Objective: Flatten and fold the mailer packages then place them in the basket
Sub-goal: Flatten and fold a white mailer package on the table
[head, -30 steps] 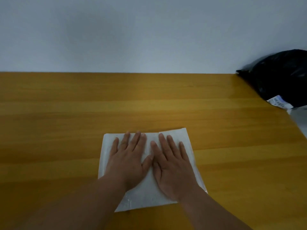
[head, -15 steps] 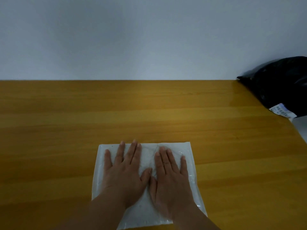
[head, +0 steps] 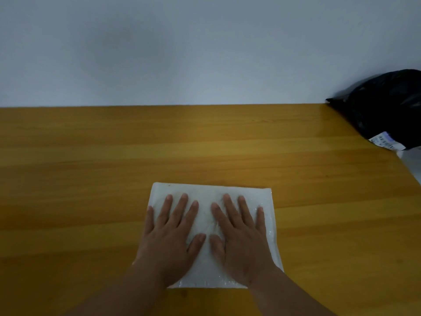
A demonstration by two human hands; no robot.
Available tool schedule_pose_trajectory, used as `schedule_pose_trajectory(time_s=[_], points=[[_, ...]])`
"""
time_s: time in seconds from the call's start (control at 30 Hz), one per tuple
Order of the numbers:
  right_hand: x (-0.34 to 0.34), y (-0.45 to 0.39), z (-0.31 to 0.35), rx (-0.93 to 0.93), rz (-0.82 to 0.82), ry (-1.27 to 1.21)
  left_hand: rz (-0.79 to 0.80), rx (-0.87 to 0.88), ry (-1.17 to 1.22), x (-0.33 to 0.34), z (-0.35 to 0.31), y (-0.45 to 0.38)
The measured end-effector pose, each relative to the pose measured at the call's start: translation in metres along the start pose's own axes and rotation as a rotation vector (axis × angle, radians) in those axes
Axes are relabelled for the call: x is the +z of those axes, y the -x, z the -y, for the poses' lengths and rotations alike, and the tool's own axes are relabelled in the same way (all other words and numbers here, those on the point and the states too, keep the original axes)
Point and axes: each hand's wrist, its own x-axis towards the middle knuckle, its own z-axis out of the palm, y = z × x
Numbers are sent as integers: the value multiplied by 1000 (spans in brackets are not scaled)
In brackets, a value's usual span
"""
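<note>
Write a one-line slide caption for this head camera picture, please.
Left hand and right hand press flat on a white mailer lying on a wooden table.

Table [head: 114, 156] looks like glossy varnished wood planks. The white mailer [head: 205, 224] is crinkly bubble plastic, and the black bag [head: 387, 106] is shiny plastic.

Two hands [head: 205, 242], one white mailer [head: 205, 192], one black mailer [head: 385, 110], one table [head: 91, 167]
</note>
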Motion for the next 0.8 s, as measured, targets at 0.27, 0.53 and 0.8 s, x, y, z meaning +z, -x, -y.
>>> schedule_pose_trajectory(time_s=[0.27, 0.53, 0.8], points=[[11, 5, 2, -9, -1, 107, -41, 23, -87, 18, 3, -1], [6, 4, 5, 11, 23, 66, -16, 18, -50, 16, 4, -3], [-7, 25, -18, 383, 1, -60, -165, -265, 238, 1, 25, 17]])
